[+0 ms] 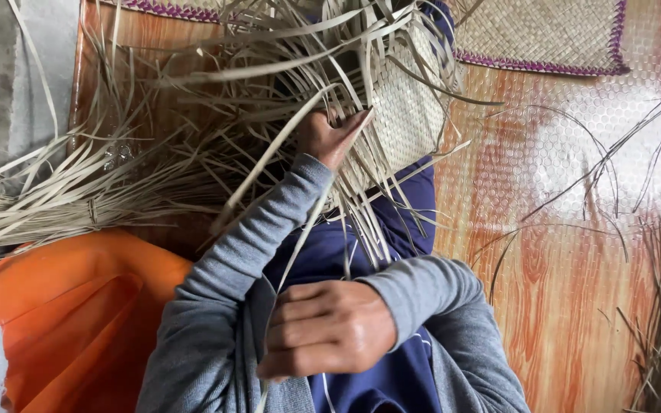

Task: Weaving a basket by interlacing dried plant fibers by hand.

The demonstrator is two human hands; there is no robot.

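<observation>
At the centre of the view, the left hand (329, 136) reaches up into the half-woven mat (407, 107), fingers closed among its loose pale strips (269, 46), thumb pointing toward one o'clock. Toward six o'clock the right hand (330, 329) is curled into a fist around a single strip (300, 237) that runs up to the weaving. The mat rests over the person's blue-clad lap. At nine o'clock lies a tied bundle of strips (55, 203), with an orange cloth (70, 306) at seven o'clock; a finished purple-edged mat (545, 34) lies at one o'clock on the wood-patterned floor (575, 291).
</observation>
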